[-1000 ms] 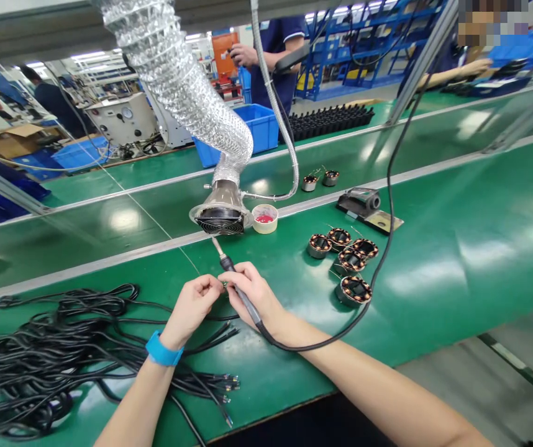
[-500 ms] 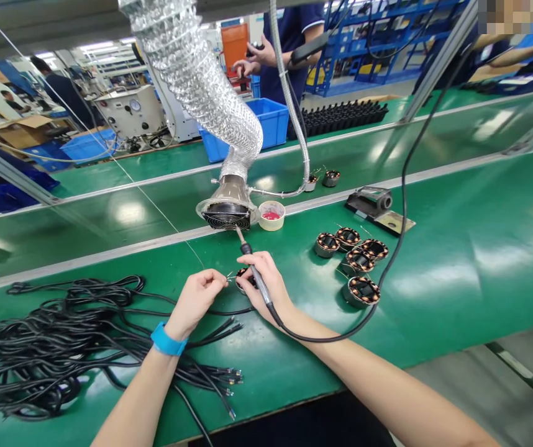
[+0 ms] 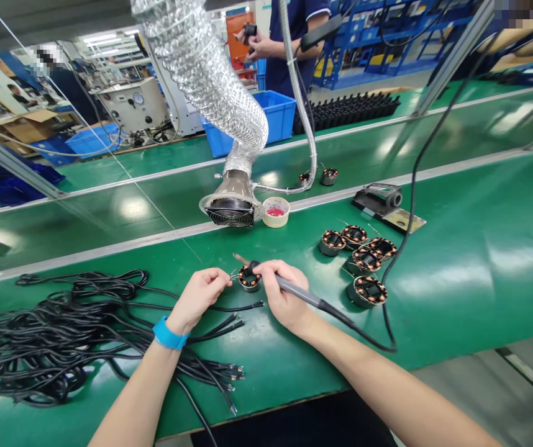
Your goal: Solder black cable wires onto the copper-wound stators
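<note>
Pinching fine wire leads [image 3: 235, 275] in the narrowed fingers of the left hand [image 3: 204, 295], and gripping a soldering iron [image 3: 301, 292] like a pen in the right hand [image 3: 287, 293], long axis slanting from lower right to upper left, tip just beyond the leads as seen here. Set between both hands on the green desk [image 3: 471, 279], just right of the left fingertips: a copper-wound motor stator [image 3: 250, 280] (round, so with no long axis that matters), overlapped in view by the iron's collar, too close to tell whether touching.
</note>
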The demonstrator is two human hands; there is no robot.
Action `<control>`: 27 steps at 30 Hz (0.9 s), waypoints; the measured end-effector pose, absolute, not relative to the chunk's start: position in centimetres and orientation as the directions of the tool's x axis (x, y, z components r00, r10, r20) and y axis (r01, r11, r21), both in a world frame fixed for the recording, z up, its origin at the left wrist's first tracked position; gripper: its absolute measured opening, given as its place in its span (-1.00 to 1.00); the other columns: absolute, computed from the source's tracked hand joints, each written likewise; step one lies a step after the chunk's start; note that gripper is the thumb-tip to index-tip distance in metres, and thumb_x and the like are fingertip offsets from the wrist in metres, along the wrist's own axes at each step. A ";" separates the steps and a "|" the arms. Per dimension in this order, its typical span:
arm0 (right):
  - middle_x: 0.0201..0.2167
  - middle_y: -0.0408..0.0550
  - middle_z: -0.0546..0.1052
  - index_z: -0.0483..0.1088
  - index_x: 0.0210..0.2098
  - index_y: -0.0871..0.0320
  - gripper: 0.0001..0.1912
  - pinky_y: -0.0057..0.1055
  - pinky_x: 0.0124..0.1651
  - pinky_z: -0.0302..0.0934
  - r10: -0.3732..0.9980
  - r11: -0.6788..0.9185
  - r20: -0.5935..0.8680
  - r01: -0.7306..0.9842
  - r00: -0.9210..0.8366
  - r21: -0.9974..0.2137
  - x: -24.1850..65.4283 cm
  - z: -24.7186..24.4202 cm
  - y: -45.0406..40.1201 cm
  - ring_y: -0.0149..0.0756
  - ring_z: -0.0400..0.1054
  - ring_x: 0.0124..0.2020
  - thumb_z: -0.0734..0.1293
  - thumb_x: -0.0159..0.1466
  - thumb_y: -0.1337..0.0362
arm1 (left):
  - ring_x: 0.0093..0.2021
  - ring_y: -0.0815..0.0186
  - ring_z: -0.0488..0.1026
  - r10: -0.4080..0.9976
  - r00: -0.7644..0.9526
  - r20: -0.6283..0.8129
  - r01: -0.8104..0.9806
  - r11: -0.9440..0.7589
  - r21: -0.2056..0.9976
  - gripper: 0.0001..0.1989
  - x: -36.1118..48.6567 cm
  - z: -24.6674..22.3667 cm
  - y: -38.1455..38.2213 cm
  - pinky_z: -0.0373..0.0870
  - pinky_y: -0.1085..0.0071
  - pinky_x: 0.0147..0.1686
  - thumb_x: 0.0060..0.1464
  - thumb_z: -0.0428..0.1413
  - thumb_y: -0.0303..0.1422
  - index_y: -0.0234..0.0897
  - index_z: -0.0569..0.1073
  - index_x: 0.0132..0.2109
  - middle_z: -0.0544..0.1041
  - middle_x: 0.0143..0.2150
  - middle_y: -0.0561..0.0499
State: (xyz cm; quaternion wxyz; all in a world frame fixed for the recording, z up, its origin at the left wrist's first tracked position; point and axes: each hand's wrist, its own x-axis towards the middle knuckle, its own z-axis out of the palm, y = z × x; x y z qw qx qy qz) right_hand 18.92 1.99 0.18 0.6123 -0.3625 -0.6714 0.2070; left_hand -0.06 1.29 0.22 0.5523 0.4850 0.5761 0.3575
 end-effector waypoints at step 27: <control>-0.62 -0.19 0.50 0.43 -0.53 0.12 -0.59 -0.44 -0.37 0.33 0.687 0.671 0.724 0.328 0.065 -0.665 19.2 0.0 1.7 -0.42 0.41 -0.57 0.12 0.38 0.35 | -0.61 0.52 -0.07 0.965 0.050 -0.256 0.169 0.244 0.955 -0.71 0.1 -0.4 1.3 -0.18 0.52 -0.62 0.10 0.15 -0.17 -0.35 0.47 -0.35 0.09 -0.60 0.20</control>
